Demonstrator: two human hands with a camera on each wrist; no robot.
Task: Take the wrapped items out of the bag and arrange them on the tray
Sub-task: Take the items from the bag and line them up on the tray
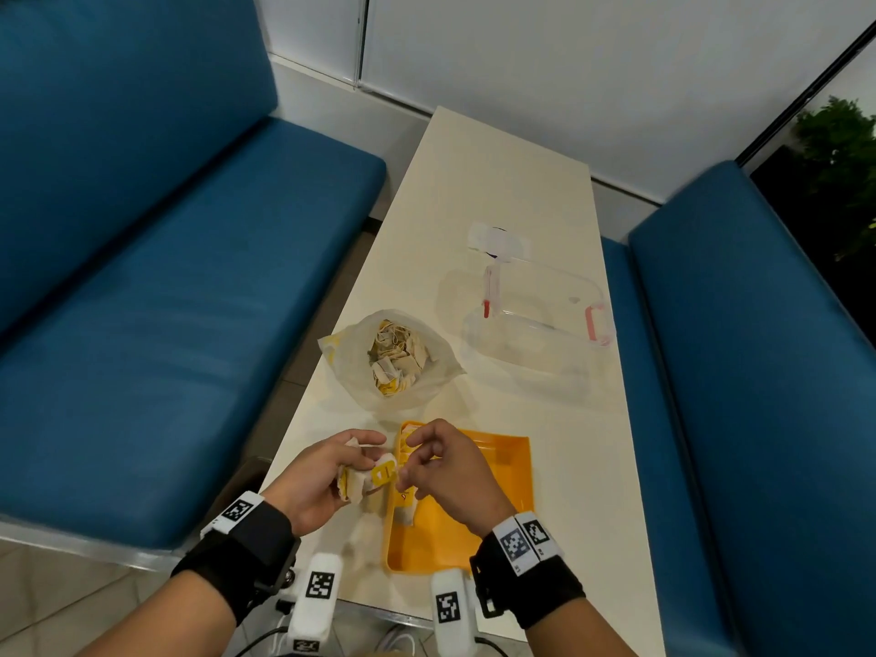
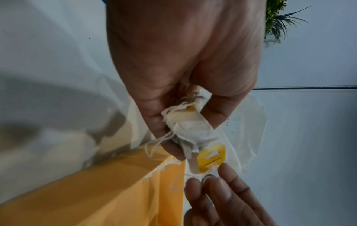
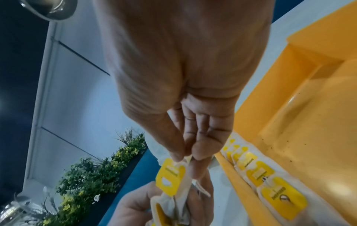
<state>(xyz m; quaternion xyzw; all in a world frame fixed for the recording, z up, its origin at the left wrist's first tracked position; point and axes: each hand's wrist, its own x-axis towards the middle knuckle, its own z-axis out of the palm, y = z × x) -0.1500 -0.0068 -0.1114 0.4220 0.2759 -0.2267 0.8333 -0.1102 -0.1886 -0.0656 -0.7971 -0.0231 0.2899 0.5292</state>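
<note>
A clear plastic bag [image 1: 341, 353] full of wrapped tea bags [image 1: 396, 355] lies open on the cream table. In front of it sits an orange tray [image 1: 479, 523], with a row of tea bags [image 3: 260, 172] along its left wall. My left hand [image 1: 367, 455] hovers just left of the tray and grips a small bunch of tea bags [image 2: 191, 130]. From that bunch sticks out one tea bag with a yellow tag [image 1: 384, 474], and my right hand [image 1: 406, 469] pinches it by thumb and fingertips [image 3: 201, 152] at the tag [image 3: 170, 175].
A clear lidless container [image 1: 535, 320] with red clasps stands at the right beyond the tray, its lid [image 1: 493, 239] behind it. Blue benches [image 1: 189, 301] flank the narrow table [image 1: 502, 173]. The table's near edge lies just under my wrists.
</note>
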